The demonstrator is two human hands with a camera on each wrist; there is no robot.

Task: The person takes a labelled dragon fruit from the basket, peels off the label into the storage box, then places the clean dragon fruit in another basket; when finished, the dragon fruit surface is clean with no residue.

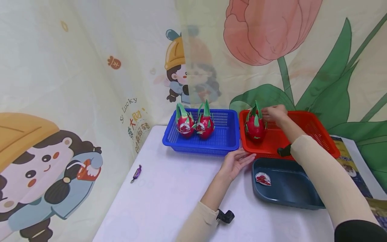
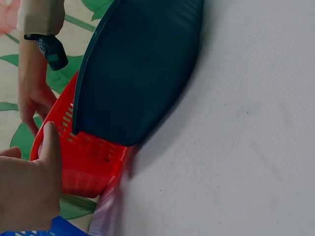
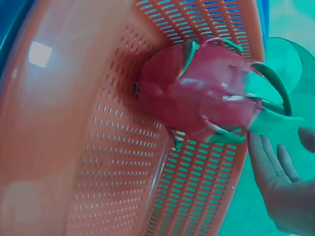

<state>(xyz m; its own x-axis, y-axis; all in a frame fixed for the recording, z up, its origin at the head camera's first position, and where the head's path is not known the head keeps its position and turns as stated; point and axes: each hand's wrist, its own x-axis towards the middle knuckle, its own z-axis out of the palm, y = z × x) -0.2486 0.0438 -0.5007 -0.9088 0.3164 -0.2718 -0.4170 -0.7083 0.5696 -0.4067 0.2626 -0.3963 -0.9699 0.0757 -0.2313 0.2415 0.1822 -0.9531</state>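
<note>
A red dragon fruit with green leaves stands in the left end of the red basket. My right hand is at the basket's back rim, just right of the fruit's leaves. In the right wrist view its fingers extend beside the leaf tips without curling round the fruit. My left hand lies by the red basket's front left corner, fingers extended; in the left wrist view its thumb overlaps the red wall, and contact is unclear. Two more dragon fruits stand in the blue basket.
In front of the red basket sits a dark blue-green tray with a red-and-white sticker inside. A purple-wrapped candy lies near the table's left edge. Printed cloth hangs behind the baskets. Printed sheets lie at right.
</note>
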